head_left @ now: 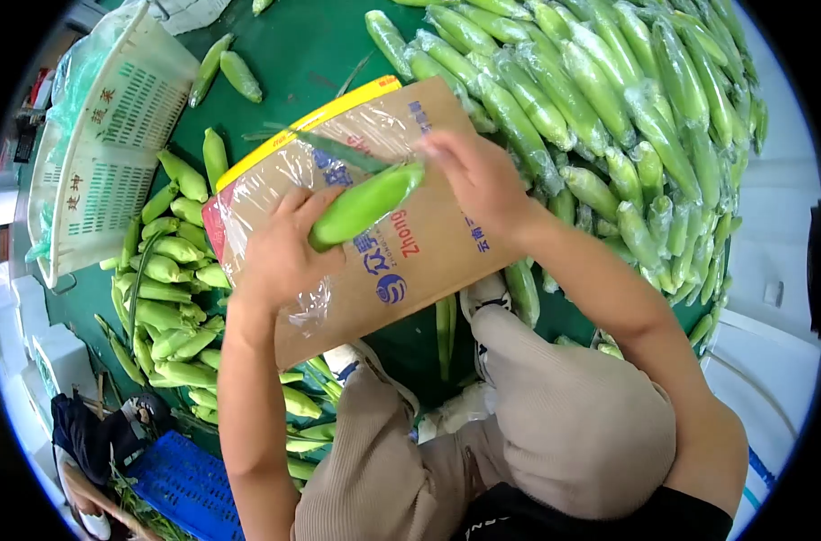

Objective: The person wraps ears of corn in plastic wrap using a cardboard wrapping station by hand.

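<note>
An ear of corn in its green husk [367, 206] lies slanted over a printed cardboard box [446, 243], its thick end in my left hand [286, 242]. The fingers of that hand are closed around it. Close to the ear's other end is my right hand [483, 180]; its fingers are smeared by motion, so I cannot tell whether they hold anything. Clear plastic film [248, 203] covers part of the cardboard, and a yellow strip [307, 117] runs along its far edge. A loose husk leaf [343, 149] lies just beyond the ear.
A large pile of film-wrapped corn [591, 99] rises at the right. Unwrapped ears [172, 316] are heaped at the left, below a white plastic crate [113, 135]. Another person's leg and shoe [95, 518] show at lower left, near a blue crate [185, 482].
</note>
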Motion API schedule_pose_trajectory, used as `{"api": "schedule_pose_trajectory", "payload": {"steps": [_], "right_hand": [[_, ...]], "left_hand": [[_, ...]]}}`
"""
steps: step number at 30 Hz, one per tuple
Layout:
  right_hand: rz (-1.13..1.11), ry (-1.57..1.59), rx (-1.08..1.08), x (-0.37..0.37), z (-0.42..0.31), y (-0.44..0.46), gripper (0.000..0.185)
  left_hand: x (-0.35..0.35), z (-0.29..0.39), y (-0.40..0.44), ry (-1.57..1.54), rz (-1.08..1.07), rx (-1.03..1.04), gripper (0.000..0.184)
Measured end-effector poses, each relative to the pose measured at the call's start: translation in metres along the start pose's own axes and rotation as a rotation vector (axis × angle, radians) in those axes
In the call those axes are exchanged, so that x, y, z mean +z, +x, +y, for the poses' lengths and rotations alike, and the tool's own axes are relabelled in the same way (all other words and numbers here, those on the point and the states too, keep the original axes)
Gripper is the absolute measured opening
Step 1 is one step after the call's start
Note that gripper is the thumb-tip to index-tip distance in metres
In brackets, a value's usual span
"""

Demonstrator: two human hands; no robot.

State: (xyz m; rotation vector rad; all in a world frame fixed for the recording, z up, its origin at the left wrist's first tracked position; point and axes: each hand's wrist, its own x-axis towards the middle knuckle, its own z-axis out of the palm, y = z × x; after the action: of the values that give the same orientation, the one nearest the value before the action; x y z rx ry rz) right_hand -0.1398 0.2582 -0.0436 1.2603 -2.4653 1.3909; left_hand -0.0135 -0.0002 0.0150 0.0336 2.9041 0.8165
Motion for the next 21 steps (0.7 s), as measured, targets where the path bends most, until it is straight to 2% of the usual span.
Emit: {"api": "schedule_pose_trajectory", "payload": {"steps": [2,4,5,8,9,10,12,14,15,17,19,20,21], "right_hand": [[-0.188,-0.044,-0.040,0.028,0.011,0.029,0.026],[-0.173,-0.217,-0.162,0.046,-0.003,0.030,0.040],[-0.168,-0.305,-0.224,0.053,-0.010,0.031,0.047],[-0.360,-0.505,-0.230,0.049,-0.010,0.036,0.071],[-0.369,-0.462,-0.210,0.054,-0.001,0.040,0.079],[-0.371,-0.428,-0.220,0.056,0.003,0.043,0.079],[-0.347,-0.369,-0.203,0.054,0.007,0.042,0.079],[-0.359,-0.365,-0.187,0.051,0.006,0.036,0.075],[-0.353,-0.355,-0.190,0.048,0.006,0.036,0.074],[-0.333,-0.340,-0.231,0.037,0.001,0.034,0.070],[-0.510,-0.310,-0.246,0.025,-0.008,0.023,0.069],[-0.587,-0.299,-0.239,0.022,-0.010,0.020,0.069],[-0.640,-0.198,-0.334,0.020,-0.011,0.014,0.065]], "left_hand": [[-0.002,-0.016,0.015,0.033,-0.032,0.042,0.067],[-0.002,-0.027,0.022,0.006,-0.026,0.079,0.063],[-0.003,-0.029,0.022,-0.016,0.042,0.056,0.060],[0.008,-0.024,-0.008,0.285,0.412,-0.097,0.071],[0.029,-0.032,-0.036,0.296,0.632,-0.006,0.081],[0.030,-0.016,-0.060,0.249,0.630,0.059,0.082],[0.052,-0.004,-0.099,0.301,0.461,-0.116,0.073],[0.074,-0.024,-0.124,0.225,0.493,-0.336,0.050],[0.075,-0.037,-0.128,0.265,0.519,-0.362,0.031],[0.068,-0.046,-0.124,0.132,0.726,-0.363,0.023],[0.066,-0.048,-0.133,-0.079,1.003,-0.409,0.015],[0.063,-0.040,-0.142,-0.349,1.069,-0.432,0.014],[0.063,-0.033,-0.140,-0.369,1.112,-0.314,0.016]]}}
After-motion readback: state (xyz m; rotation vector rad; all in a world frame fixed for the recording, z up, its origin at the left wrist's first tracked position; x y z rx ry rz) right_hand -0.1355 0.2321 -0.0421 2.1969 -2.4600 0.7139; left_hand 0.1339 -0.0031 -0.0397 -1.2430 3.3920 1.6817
